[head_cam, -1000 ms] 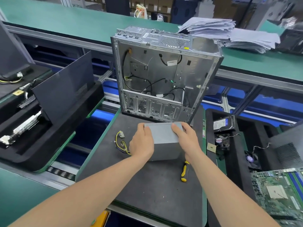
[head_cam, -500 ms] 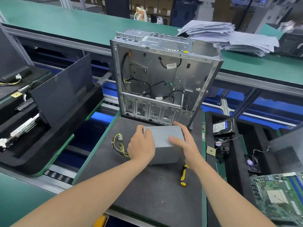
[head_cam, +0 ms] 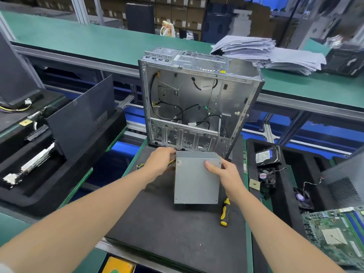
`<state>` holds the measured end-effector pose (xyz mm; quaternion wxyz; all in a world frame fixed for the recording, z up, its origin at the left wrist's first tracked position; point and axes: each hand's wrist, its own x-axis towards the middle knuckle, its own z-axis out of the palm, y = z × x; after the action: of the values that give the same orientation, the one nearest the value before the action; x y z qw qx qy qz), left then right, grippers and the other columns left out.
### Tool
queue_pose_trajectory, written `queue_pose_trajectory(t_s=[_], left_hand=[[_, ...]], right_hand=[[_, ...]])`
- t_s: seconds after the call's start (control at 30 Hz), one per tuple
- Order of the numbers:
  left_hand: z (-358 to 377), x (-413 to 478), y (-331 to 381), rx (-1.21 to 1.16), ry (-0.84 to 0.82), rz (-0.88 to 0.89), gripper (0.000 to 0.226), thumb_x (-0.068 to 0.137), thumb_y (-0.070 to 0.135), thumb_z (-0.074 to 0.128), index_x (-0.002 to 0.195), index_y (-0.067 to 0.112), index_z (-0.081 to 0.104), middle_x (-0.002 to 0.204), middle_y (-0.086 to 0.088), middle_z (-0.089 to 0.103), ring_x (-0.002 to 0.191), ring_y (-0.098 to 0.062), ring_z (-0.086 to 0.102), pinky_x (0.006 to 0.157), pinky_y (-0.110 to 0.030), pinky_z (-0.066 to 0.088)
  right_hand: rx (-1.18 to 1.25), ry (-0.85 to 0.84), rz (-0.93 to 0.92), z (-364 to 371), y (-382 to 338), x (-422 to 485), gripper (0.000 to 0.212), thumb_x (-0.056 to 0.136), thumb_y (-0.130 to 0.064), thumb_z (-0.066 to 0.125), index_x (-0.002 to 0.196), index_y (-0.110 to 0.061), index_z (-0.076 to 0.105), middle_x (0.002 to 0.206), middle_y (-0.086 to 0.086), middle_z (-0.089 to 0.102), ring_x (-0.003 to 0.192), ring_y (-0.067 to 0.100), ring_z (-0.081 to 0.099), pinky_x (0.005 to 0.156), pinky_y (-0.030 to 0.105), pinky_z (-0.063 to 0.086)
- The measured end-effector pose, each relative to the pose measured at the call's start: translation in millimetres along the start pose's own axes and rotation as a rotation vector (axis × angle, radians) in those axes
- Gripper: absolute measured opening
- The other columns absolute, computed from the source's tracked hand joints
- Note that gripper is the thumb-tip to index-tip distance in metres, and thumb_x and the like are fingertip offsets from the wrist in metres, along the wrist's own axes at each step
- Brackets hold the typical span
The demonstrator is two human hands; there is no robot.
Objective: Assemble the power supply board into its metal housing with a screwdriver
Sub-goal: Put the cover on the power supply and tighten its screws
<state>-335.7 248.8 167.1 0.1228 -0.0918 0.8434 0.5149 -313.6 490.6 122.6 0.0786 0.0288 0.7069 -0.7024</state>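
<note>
Photographer: Tipped up off the counter (head_cam: 167,229) since a second ago, the power supply box (head_cam: 195,182) now shows its broad grey face to the camera, with both hands on it.

Editor: Where does it sit against the case?

Photographer: Just in front of it. The case (head_cam: 197,99) stands upright at the far side of the counter, its open side facing the person. The box's long axis runs from the person toward the case, and its far end comes close to the case's bottom rail. Whether they touch, I cannot tell.

Editor: And the hands?

Photographer: The left hand (head_cam: 159,162) grips the far-left corner, fingers curled out of sight behind the edge, where yellow wires (head_cam: 140,165) trail out. The right hand (head_cam: 226,174) holds the right edge, thumb flat on the face and fingers wrapped behind. The left reaches slightly nearer the case.

Editor: The tool?

Photographer: The screwdriver (head_cam: 224,213) lies untouched on the counter, beside the box's near-right corner, below the right wrist. By my reading, the box goes up and forward into the case before any screw is driven.
</note>
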Motion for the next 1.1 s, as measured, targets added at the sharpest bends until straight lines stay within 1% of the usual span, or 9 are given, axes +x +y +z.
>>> queue_pose_trajectory(t_s=[0.07,0.23,0.37,0.53,0.67,0.83,0.97,1.03,1.1], left_hand=[[-10,1,-13,-0.151,-0.035,0.016,0.026,0.094,0.043,0.055,0.092,0.039,0.081,0.102,0.005,0.079,0.092,-0.014,0.075,0.073,-0.024,0.052],[-11,2,-35,-0.119,-0.006,0.214,0.030,0.092,0.042,0.073,0.118,0.028,0.077,0.097,0.014,0.079,0.081,0.003,0.070,0.068,-0.019,0.049],[-7,3,-31,0.063,0.085,0.258,0.030,0.094,0.046,0.070,0.116,0.028,0.078,0.100,0.016,0.078,0.080,0.020,0.064,0.077,-0.007,0.047],[-7,14,-24,0.327,0.118,0.305,0.039,0.099,0.039,0.059,0.062,0.028,0.062,0.054,0.007,0.056,0.067,-0.023,0.056,0.067,-0.031,0.046],[2,22,-26,0.543,0.081,0.322,0.021,0.096,0.037,0.056,0.099,0.023,0.071,0.090,0.000,0.071,0.098,-0.030,0.066,0.085,-0.036,0.049],[19,21,-51,0.650,0.247,0.370,0.029,0.093,0.039,0.068,0.115,0.021,0.075,0.139,-0.004,0.056,0.132,-0.029,0.043,0.104,-0.042,0.032],[31,-5,-61,0.509,0.383,0.470,0.039,0.085,0.036,0.078,0.118,0.021,0.063,0.115,-0.001,0.049,0.109,-0.024,0.045,0.092,-0.038,0.036],[37,-20,-67,0.210,0.217,0.240,0.041,0.088,0.039,0.074,0.118,0.019,0.053,0.112,0.002,0.054,0.108,-0.021,0.055,0.086,-0.030,0.043],[40,-32,-74,-0.063,0.098,-0.084,0.045,0.089,0.050,0.071,0.113,0.017,0.051,0.113,0.002,0.060,0.105,-0.020,0.059,0.083,-0.029,0.047]], right_hand=[[0.022,0.019,0.028,2,0,3,0.054,0.076,-0.047,0.088,0.122,-0.023,0.075,0.116,0.002,0.079,0.106,0.025,0.076,0.077,0.027,0.062],[0.012,0.076,0.100,8,-3,10,0.046,0.085,-0.044,0.084,0.121,-0.018,0.071,0.118,0.004,0.078,0.101,0.022,0.077,0.082,0.037,0.061],[-0.170,0.230,0.180,20,-4,12,0.050,0.085,-0.063,0.076,0.115,-0.026,0.059,0.112,-0.006,0.070,0.099,0.016,0.073,0.075,0.033,0.058],[-0.347,0.271,0.189,19,-5,18,0.051,0.092,-0.065,0.066,0.122,-0.024,0.064,0.118,-0.007,0.067,0.103,0.013,0.066,0.075,0.031,0.051],[-0.433,0.230,0.238,12,1,19,0.044,0.099,-0.047,0.065,0.129,-0.015,0.069,0.126,0.001,0.070,0.117,0.028,0.065,0.104,0.050,0.053],[-0.387,0.166,0.333,10,10,15,0.011,0.099,-0.028,0.069,0.104,-0.019,0.075,0.114,0.003,0.078,0.109,0.027,0.072,0.099,0.055,0.057],[-0.263,0.103,0.408,9,6,15,0.069,0.098,-0.016,0.071,0.156,-0.035,0.038,0.118,0.006,0.076,0.105,0.029,0.075,0.084,0.053,0.063],[-0.214,0.003,0.470,5,2,16,0.091,0.097,-0.007,0.069,0.157,-0.055,0.021,0.116,0.005,0.077,0.099,0.029,0.078,0.073,0.048,0.064],[-0.334,-0.098,0.487,-1,-5,17,0.093,0.095,-0.007,0.070,0.156,-0.056,0.020,0.128,0.007,0.071,0.107,0.030,0.075,0.082,0.048,0.062]])
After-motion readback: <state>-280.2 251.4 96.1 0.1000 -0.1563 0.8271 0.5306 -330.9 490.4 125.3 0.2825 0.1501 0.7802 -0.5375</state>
